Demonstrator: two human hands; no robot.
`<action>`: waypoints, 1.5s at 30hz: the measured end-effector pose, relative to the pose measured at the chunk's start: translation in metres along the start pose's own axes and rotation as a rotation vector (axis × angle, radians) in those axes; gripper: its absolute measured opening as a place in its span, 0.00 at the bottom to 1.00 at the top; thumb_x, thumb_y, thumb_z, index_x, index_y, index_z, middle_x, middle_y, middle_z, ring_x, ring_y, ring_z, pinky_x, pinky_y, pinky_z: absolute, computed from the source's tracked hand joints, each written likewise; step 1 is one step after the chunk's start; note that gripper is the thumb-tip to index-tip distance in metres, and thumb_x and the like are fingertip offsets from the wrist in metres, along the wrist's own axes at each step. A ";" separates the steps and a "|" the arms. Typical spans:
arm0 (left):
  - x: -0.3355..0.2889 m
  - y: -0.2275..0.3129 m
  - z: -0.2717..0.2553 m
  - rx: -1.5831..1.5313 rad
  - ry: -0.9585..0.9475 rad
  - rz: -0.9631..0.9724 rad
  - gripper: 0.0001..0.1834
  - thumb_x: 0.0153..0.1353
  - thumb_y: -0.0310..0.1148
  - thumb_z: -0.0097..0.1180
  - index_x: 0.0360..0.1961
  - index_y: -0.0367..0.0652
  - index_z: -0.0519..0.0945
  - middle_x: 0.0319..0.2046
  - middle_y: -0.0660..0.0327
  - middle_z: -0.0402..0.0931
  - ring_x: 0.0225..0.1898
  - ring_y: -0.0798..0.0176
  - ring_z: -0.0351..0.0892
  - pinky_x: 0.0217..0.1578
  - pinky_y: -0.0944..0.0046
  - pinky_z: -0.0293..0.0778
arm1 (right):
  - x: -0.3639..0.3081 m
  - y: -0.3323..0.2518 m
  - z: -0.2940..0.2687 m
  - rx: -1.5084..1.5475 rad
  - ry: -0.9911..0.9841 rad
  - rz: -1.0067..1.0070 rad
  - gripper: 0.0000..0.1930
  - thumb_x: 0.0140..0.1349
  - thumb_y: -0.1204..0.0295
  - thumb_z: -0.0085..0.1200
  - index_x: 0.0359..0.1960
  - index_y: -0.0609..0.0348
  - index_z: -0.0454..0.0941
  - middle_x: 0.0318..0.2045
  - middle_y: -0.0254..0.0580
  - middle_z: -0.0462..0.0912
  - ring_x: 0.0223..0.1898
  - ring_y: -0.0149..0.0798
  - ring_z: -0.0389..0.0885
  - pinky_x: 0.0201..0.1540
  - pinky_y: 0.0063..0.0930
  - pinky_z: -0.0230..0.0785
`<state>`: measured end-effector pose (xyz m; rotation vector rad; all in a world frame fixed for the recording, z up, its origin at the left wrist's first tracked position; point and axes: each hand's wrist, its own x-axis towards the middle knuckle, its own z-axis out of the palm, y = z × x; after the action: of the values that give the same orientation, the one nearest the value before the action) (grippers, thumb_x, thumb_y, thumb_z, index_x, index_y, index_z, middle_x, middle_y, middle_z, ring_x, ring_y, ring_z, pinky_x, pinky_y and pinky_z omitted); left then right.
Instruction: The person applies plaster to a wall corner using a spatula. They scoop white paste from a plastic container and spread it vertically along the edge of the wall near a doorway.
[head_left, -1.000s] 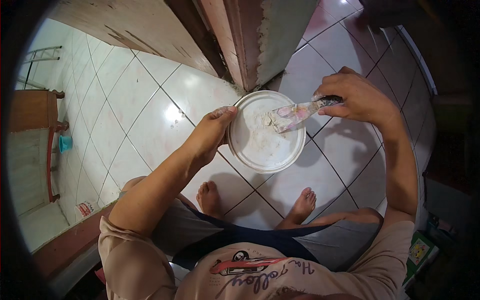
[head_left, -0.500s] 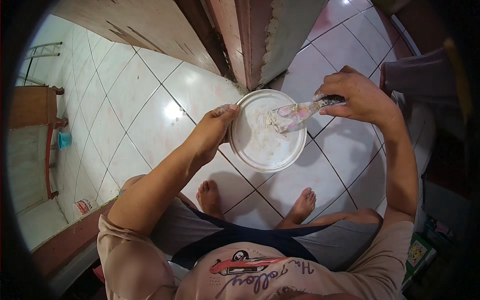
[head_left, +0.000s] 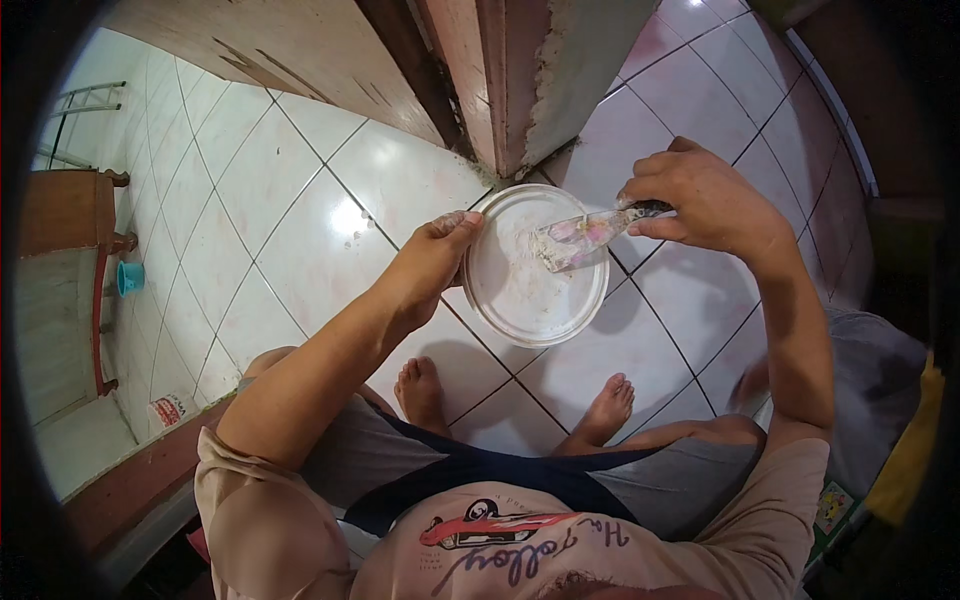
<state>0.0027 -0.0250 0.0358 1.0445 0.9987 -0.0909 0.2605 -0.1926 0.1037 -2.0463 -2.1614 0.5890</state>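
A round white plastic lid point(head_left: 530, 310), smeared with pale putty, is gripped at its left rim by my left hand point(head_left: 442, 250), thumb on top and fingers hidden beneath. My right hand point(head_left: 690, 197) is closed round the dark handle of a putty knife point(head_left: 585, 236). Its wide blade, coated in whitish paste with a pinkish patch, lies over the right half of the lid. A small lump of putty point(head_left: 548, 262) clings to the blade's edge, near the lid's surface.
Just beyond the lid stands a wall corner with a worn wooden door frame point(head_left: 478, 90). White floor tiles point(head_left: 270, 200) surround my bare feet. At far left are a wooden cabinet point(head_left: 65, 215), a teal pail point(head_left: 130, 278) and a white-and-red tub point(head_left: 172, 410). Another person's grey clothing point(head_left: 870, 375) shows at right.
The putty knife has shifted slightly left and down over the lid with my right hand. A person in grey has moved from the upper right down to beside my right arm.
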 end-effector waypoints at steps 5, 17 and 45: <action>0.002 -0.004 -0.005 0.003 -0.012 0.006 0.17 0.74 0.44 0.48 0.44 0.41 0.79 0.29 0.68 0.76 0.27 0.73 0.72 0.33 0.68 0.72 | 0.003 -0.002 0.004 0.003 -0.016 0.018 0.12 0.54 0.62 0.63 0.36 0.54 0.82 0.31 0.38 0.80 0.36 0.45 0.79 0.53 0.39 0.67; 0.012 -0.012 -0.011 0.044 -0.023 -0.007 0.19 0.74 0.44 0.47 0.51 0.38 0.76 0.33 0.65 0.78 0.31 0.69 0.76 0.34 0.65 0.74 | 0.010 0.021 0.032 0.130 -0.071 0.009 0.14 0.56 0.60 0.64 0.39 0.52 0.82 0.32 0.34 0.80 0.38 0.41 0.78 0.54 0.37 0.66; 0.018 -0.020 -0.018 0.150 -0.079 -0.095 0.22 0.73 0.44 0.48 0.56 0.37 0.76 0.42 0.61 0.80 0.38 0.68 0.79 0.45 0.63 0.77 | -0.005 0.048 0.023 0.460 0.061 0.146 0.21 0.57 0.59 0.66 0.44 0.64 0.81 0.34 0.46 0.82 0.36 0.43 0.79 0.41 0.35 0.71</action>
<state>-0.0087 -0.0153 0.0072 1.1209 0.9804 -0.2869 0.2982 -0.2010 0.0665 -1.9397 -1.6546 0.9255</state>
